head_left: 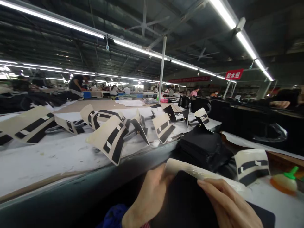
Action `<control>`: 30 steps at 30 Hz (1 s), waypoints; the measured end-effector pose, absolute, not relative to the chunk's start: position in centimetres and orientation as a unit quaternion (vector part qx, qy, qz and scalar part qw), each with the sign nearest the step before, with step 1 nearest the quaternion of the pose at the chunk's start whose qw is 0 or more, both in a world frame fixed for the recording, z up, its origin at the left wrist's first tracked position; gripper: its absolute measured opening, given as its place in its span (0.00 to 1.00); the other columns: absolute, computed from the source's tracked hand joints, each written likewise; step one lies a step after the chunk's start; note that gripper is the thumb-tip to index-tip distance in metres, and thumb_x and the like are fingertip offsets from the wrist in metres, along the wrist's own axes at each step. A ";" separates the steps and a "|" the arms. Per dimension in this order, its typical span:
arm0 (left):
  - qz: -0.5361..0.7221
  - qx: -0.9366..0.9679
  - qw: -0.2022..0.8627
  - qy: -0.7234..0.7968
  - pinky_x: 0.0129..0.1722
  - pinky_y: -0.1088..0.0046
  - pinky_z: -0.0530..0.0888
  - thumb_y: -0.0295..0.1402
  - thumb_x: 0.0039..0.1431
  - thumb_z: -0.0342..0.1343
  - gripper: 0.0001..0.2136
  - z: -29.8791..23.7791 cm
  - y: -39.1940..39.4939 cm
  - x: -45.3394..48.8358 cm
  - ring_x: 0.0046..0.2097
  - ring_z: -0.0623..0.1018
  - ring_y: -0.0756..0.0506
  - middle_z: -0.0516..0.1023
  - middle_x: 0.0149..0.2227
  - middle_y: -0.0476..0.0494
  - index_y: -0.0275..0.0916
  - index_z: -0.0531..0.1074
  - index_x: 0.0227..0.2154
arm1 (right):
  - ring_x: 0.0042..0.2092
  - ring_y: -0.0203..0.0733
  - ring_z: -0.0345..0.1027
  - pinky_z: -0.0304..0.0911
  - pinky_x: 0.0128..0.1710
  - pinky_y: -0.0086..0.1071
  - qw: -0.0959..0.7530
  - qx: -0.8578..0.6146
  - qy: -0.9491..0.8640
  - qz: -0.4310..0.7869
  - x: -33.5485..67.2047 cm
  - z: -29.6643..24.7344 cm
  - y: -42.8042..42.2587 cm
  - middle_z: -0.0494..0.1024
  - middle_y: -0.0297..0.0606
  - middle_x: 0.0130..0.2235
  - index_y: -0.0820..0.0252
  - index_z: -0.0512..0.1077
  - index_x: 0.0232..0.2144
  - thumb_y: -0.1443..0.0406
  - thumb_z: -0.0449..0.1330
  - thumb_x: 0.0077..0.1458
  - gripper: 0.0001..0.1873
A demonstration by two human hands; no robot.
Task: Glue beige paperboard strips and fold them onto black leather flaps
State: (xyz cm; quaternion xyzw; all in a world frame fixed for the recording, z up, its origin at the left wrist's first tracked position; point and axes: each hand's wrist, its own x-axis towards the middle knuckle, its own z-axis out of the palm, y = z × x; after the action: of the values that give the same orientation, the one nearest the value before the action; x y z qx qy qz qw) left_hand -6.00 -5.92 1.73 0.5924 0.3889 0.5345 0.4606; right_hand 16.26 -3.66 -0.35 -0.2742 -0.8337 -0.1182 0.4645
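Observation:
Close in front of me, I hold a black panel [187, 202] whose far edge curls over to show a cream underside [209, 174]. My left hand [150, 198] is closed on its left edge, fingertips hidden behind the curled part. On the right, my right hand [229, 202] grips the same panel at the fold, fingers close together, with the thumb out of sight. Just beyond my right hand stands a bent cream piece with black strips [253, 166]. A squat bottle with a green nozzle [286, 181] sits to its right.
Several similar cream and black flaps [110, 137] stand on the white-covered table [59, 158] ahead. A stack of black pieces [200, 142] lies beyond my hands. Black bags [237, 118] line the right side, where a co-worker's hand [280, 104] shows. Other people work farther back.

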 end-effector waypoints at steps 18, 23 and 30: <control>0.485 0.602 0.537 0.338 0.53 0.75 0.72 0.46 0.67 0.55 0.21 2.1 -7.5 -5.6 0.55 0.77 0.45 0.80 0.53 0.49 0.49 0.68 0.61 | 0.25 0.31 0.67 0.65 0.26 0.22 0.404 -0.276 -0.845 -0.217 15.9 2.2 -3.4 0.73 0.33 0.31 0.45 0.78 0.51 0.63 0.55 0.69 0.15; 0.480 0.614 0.531 0.333 0.48 0.75 0.74 0.45 0.67 0.55 0.24 2.3 -7.7 -5.6 0.49 0.80 0.46 0.82 0.49 0.48 0.49 0.66 0.64 | 0.26 0.29 0.67 0.64 0.27 0.21 0.394 -0.267 -0.854 -0.211 16.1 2.3 -3.5 0.74 0.32 0.32 0.44 0.76 0.54 0.63 0.54 0.70 0.15; 0.474 0.627 0.518 0.338 0.49 0.75 0.74 0.42 0.69 0.54 0.24 2.5 -7.8 -5.6 0.49 0.81 0.46 0.83 0.49 0.48 0.48 0.65 0.65 | 0.26 0.30 0.67 0.63 0.26 0.21 0.415 -0.251 -0.854 -0.190 15.7 2.6 -3.5 0.73 0.31 0.31 0.47 0.76 0.54 0.64 0.57 0.68 0.15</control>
State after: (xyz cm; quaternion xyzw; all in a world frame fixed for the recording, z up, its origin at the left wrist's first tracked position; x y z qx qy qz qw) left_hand -5.58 -7.81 2.53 0.6267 0.3381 0.4745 0.5175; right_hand 15.67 -3.52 2.62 -0.2515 -0.8537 -0.1900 0.4145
